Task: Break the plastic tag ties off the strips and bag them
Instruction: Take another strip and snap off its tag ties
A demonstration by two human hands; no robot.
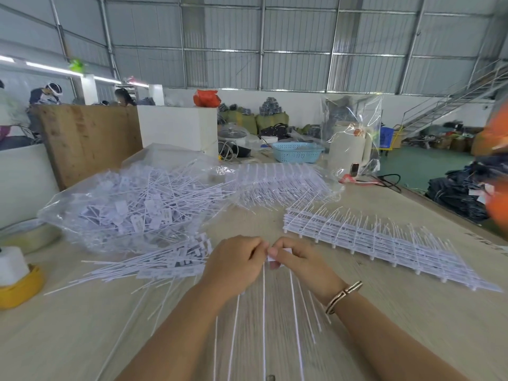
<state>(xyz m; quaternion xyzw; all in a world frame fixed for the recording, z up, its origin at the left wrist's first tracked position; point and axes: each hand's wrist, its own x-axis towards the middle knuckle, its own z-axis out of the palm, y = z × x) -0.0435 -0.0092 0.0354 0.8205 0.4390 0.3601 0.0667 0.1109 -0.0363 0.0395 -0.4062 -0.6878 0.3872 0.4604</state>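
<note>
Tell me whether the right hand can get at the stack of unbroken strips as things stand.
Probably yes: the stack of strips lies uncovered just beside the right hand, though that hand pinches a tag tie now.

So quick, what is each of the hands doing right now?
Left hand: fingers curled, pinching the strip of tag ties at its top.
Right hand: fingers curled, pinching the same strip from the other side.
</note>
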